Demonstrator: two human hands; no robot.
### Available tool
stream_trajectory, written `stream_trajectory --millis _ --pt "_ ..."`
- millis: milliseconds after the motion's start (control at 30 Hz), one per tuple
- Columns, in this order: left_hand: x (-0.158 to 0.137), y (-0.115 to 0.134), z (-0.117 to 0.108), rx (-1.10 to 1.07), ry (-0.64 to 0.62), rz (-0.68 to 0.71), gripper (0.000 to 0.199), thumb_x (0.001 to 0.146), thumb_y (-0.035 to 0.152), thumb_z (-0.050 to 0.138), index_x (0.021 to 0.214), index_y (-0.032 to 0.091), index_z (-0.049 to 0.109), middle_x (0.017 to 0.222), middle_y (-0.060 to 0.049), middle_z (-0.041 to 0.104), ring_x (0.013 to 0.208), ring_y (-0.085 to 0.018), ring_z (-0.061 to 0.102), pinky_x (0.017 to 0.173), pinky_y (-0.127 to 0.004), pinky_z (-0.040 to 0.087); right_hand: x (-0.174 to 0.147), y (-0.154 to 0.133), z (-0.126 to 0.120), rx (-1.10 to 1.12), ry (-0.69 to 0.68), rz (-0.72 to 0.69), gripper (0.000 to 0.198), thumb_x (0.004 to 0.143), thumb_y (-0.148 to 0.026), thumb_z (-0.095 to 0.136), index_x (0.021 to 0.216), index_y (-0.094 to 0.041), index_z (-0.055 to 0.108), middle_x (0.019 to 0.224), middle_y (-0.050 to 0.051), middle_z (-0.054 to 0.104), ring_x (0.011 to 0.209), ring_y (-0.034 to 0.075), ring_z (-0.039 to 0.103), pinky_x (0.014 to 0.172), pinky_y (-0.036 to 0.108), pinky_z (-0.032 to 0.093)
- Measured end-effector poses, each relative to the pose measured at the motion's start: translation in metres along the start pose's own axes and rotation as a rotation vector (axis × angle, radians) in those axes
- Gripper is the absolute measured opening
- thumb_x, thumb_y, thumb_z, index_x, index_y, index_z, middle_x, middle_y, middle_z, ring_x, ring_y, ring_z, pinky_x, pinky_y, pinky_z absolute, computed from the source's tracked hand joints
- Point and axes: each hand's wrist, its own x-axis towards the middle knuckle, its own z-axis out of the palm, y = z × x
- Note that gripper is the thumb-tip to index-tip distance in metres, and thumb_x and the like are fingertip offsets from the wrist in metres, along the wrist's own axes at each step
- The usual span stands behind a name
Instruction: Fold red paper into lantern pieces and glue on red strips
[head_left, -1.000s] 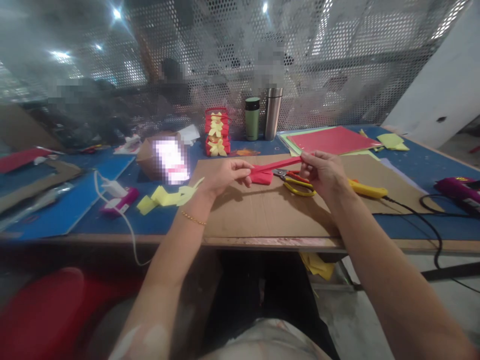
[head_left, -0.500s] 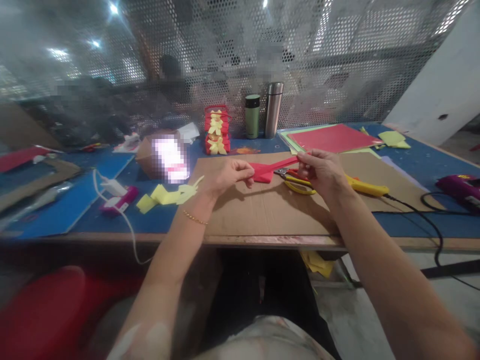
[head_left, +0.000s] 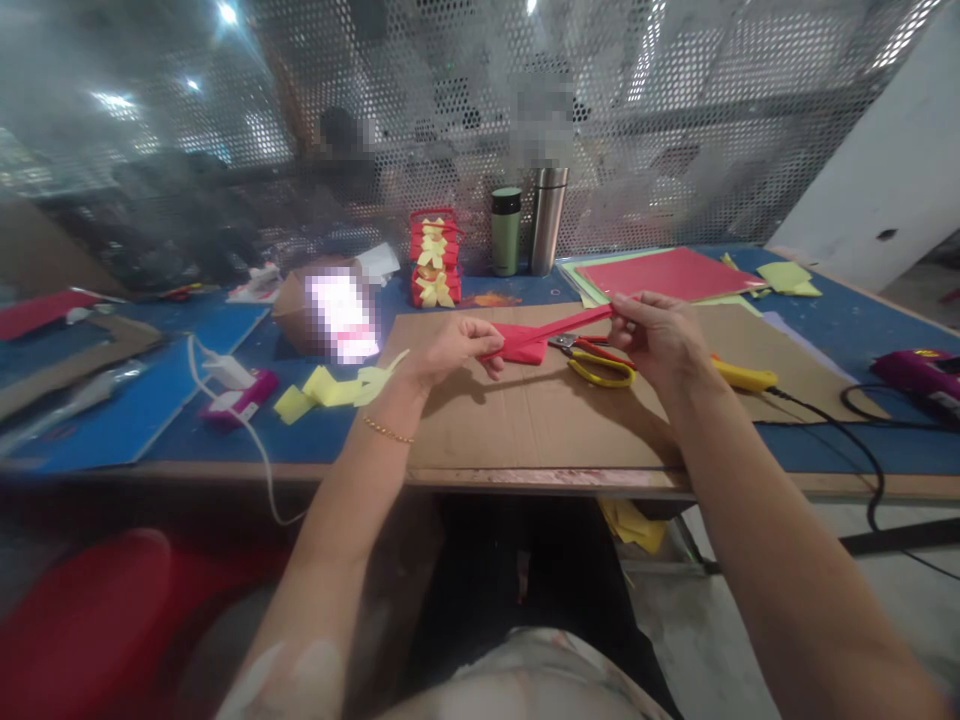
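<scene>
A folded red paper strip (head_left: 551, 328) is stretched between both hands above a brown cardboard sheet (head_left: 540, 420). My left hand (head_left: 450, 350) pinches the strip's left end, where more red paper hangs folded below the fingers. My right hand (head_left: 652, 340) pinches the right end, held slightly higher. Yellow-handled scissors (head_left: 596, 365) lie on the cardboard just under the strip, between the hands.
A yellow tool (head_left: 739, 377) with a black cord lies by my right wrist. Yellow paper pieces (head_left: 337, 388), a pink glue gun (head_left: 240, 405), a stack of red-and-yellow paper pieces (head_left: 433, 262), two flasks (head_left: 525, 230), red sheets (head_left: 660, 275) and a purple tool (head_left: 915, 372) sit on the blue table.
Both hands brought the strip's ends closer half a second ago, then pulled it taut again; my right hand now sits a little farther right and higher.
</scene>
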Motion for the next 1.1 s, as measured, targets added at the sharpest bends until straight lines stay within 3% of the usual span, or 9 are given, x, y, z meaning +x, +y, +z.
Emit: stream_trajectory --millis 200,400,567,667,800,933,1100 --pt "0.003 -0.005 -0.008 -0.023 -0.080 -0.009 0.015 0.083 0.027 0.079 0.078 0.014 0.072 0.071 -0.005 0.075 0.063 -0.014 0.072 0.071 -0.029 0.056 0.001 -0.003 -0.003 0.040 0.034 0.008 0.040 0.060 -0.019 0.092 0.062 -0.021 0.052 0.053 -0.006 0.050 0.045 0.006 0.046 0.037 0.015 0.037" --pt "0.002 -0.007 -0.015 0.038 -0.058 0.023 0.015 0.086 0.027 0.076 0.080 0.016 0.068 0.071 -0.003 0.073 0.066 -0.013 0.070 0.072 -0.029 0.055 0.003 -0.006 -0.005 0.071 0.070 0.019 0.037 0.059 -0.018 0.091 0.061 -0.021 0.055 0.052 -0.006 0.050 0.045 0.005 0.043 0.037 0.014 0.035" --pt "0.001 -0.007 -0.021 0.141 -0.097 -0.014 0.017 0.085 0.028 0.075 0.077 0.016 0.067 0.072 -0.004 0.073 0.069 -0.013 0.069 0.073 -0.027 0.053 0.001 -0.007 -0.006 0.000 -0.024 -0.034 0.041 0.057 -0.026 0.095 0.058 -0.022 0.054 0.049 -0.006 0.049 0.045 0.006 0.045 0.037 0.016 0.035" --pt "0.002 -0.007 -0.022 0.245 -0.073 -0.030 0.016 0.084 0.030 0.079 0.091 0.016 0.076 0.089 -0.007 0.079 0.083 -0.015 0.071 0.076 -0.026 0.053 -0.005 -0.006 -0.001 -0.087 -0.109 -0.050 0.042 0.058 -0.035 0.096 0.056 -0.021 0.056 0.049 -0.004 0.052 0.041 0.006 0.043 0.036 0.019 0.032" --pt "0.002 -0.004 -0.004 0.176 -0.048 0.059 0.033 0.090 0.043 0.077 0.109 0.017 0.079 0.105 -0.010 0.080 0.093 -0.017 0.071 0.080 -0.027 0.054 -0.017 -0.001 0.013 -0.191 -0.241 -0.032 0.042 0.062 -0.045 0.096 0.062 -0.020 0.062 0.052 -0.003 0.056 0.041 0.007 0.045 0.039 0.022 0.034" --pt "-0.003 0.002 0.025 0.009 -0.161 -0.030 0.028 0.092 0.038 0.076 0.085 0.011 0.076 0.082 -0.009 0.075 0.073 -0.015 0.069 0.070 -0.029 0.057 -0.025 0.007 0.024 -0.237 -0.305 -0.058 0.047 0.064 -0.053 0.096 0.061 -0.020 0.062 0.053 -0.002 0.058 0.043 0.007 0.046 0.040 0.022 0.034" --pt "-0.007 0.003 0.038 -0.107 -0.096 -0.130 0.019 0.090 0.021 0.076 0.076 0.012 0.067 0.071 -0.007 0.071 0.058 -0.013 0.065 0.056 -0.028 0.057 -0.025 0.011 0.026 -0.284 -0.283 -0.098 0.049 0.067 -0.056 0.093 0.059 -0.021 0.060 0.052 -0.002 0.057 0.042 0.007 0.045 0.040 0.022 0.033"
